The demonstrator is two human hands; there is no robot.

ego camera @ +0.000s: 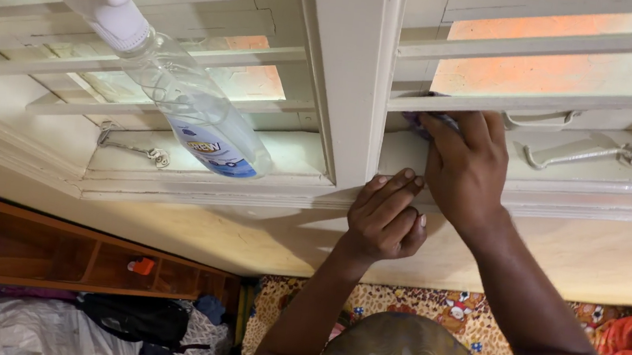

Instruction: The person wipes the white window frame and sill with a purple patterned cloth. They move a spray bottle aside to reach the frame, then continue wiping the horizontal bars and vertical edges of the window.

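right hand (464,167) was pressed flat over a small purple cloth (416,120), mostly hidden under the fingers, against the bottom rail of the right window panel just right of frame centre; judged the step in hand to be wiping that rail. left hand (384,217) sat just below it, fingers loosely curled and holding nothing, fingertips braced on the sill (211,189) edge. spray bottle (183,91) rested tilted on the window bars in the upper left, well apart; next move likely called for sliding the cloth along the rail past the metal latch (580,156).
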